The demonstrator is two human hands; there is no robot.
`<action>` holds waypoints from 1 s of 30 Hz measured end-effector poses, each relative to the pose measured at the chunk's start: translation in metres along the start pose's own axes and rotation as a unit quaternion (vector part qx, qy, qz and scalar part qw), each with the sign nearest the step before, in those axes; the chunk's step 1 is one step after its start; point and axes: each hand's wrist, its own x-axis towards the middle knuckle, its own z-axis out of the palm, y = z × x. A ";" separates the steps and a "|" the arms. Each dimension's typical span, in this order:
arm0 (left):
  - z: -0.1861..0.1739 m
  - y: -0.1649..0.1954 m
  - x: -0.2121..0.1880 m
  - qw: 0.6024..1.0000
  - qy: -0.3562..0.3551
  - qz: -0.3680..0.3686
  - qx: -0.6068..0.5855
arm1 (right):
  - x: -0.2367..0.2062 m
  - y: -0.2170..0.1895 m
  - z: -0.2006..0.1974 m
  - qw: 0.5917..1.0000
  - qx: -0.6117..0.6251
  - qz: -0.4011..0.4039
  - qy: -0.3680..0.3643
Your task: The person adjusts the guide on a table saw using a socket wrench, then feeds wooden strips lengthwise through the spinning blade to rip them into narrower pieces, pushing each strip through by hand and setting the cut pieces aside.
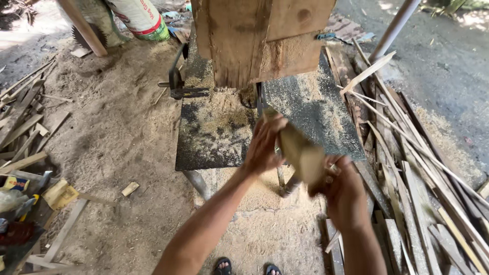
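Both hands, left hand [263, 147] and right hand [342, 191], fingers clasping one wood block [301, 153] (blurred) above the sawdust-strewn bench [214, 137]; block seemingly uncut.

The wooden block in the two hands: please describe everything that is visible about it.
The wooden block is a short, pale tan piece of sawn timber, blurred by motion, so its grain and edges are unclear. It is tilted, its upper end toward the saw table and its lower end toward the person. The left hand grips its upper end and the right hand holds its lower end. It is held in the air over the near edge of the dark, sawdust-covered table, apparently not resting on it.
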 end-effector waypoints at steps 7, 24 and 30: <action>-0.022 0.047 0.071 0.961 -0.054 -0.196 -0.185 | 0.027 0.034 -0.007 0.943 -0.321 -0.020 0.082; 0.068 0.008 -0.032 0.805 -0.247 -0.539 0.020 | -0.029 0.160 -0.011 0.940 -0.146 0.298 0.081; 0.072 -0.014 -0.026 0.798 -0.228 -0.557 0.017 | 0.010 0.182 -0.006 0.953 -0.143 0.261 0.053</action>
